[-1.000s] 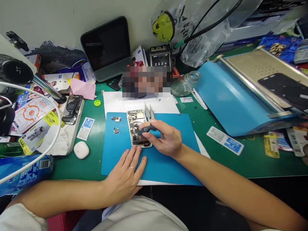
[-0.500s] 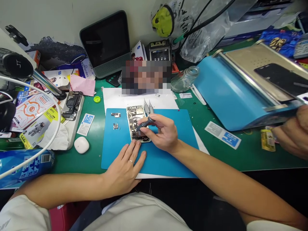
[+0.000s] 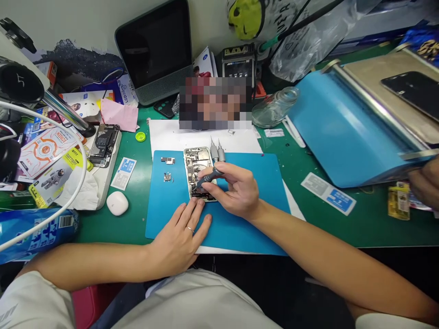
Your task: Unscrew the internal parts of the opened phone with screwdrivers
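Note:
An opened phone (image 3: 192, 171) lies upright on the blue mat (image 3: 247, 228), its inner boards and parts exposed. My right hand (image 3: 236, 187) pinches a slim dark grey tool (image 3: 212, 175) between thumb and fingers, slanted down to the left over the phone's lower half; its kind is unclear. Spread flat, my left hand (image 3: 181, 233) rests on the mat with fingertips at the phone's bottom edge. Two grey screwdrivers (image 3: 217, 153) lie by the phone's upper right, tips pointing away. Left of the phone are small phone parts (image 3: 168, 161) and another small part (image 3: 167, 177).
A blue machine with a metal roller (image 3: 343, 132) stands at right, with a co-worker's hand (image 3: 427, 183) beside it. Behind are a glass jar (image 3: 274, 107) and a dark-screened display (image 3: 154, 50). At left are boxes (image 3: 51, 151), another opened phone (image 3: 104, 145) and a white case (image 3: 117, 203).
The view has shifted slightly. The dark tool stays over the phone's lower half with my hands in nearly the same pose. The co-worker's hand is now less in view at right.

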### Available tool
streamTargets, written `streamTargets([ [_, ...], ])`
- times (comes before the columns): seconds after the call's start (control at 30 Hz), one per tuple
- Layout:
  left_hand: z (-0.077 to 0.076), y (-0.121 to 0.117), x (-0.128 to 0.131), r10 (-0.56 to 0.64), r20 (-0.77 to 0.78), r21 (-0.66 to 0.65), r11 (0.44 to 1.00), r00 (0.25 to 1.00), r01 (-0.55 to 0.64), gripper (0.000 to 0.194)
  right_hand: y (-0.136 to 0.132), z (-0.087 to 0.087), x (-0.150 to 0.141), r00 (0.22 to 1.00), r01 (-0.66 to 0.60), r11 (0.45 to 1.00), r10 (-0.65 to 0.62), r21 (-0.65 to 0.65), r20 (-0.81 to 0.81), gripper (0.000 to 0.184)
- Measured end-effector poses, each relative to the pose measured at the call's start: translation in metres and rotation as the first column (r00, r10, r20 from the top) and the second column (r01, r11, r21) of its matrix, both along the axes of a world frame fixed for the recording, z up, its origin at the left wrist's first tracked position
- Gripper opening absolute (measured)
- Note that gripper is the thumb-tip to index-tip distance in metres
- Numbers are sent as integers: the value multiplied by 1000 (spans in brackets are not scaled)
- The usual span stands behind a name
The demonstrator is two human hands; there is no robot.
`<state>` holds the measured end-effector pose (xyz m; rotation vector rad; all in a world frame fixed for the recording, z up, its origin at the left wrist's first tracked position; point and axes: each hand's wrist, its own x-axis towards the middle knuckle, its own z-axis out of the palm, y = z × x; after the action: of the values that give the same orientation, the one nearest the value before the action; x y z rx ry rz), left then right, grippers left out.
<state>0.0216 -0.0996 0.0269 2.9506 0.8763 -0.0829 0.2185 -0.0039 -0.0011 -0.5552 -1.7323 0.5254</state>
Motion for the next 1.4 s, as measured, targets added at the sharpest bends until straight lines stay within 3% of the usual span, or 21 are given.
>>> streamTargets([
  [0.4, -2, -1, 1, 8, -13, -6, 1000, 1000, -8, 88, -3, 0, 0, 999, -30, 999, 31, -13, 44, 59],
  [0.63, -1, 0, 1, 14, -20, -20, 1000, 1000, -14, 92, -1, 5, -2, 992, -9, 998, 1, 66, 125, 64],
  [1.4, -1, 1, 1, -1, -5, -34, 999, 1000, 0, 87, 0, 7, -2, 989, -8, 998, -2, 65, 148, 67],
])
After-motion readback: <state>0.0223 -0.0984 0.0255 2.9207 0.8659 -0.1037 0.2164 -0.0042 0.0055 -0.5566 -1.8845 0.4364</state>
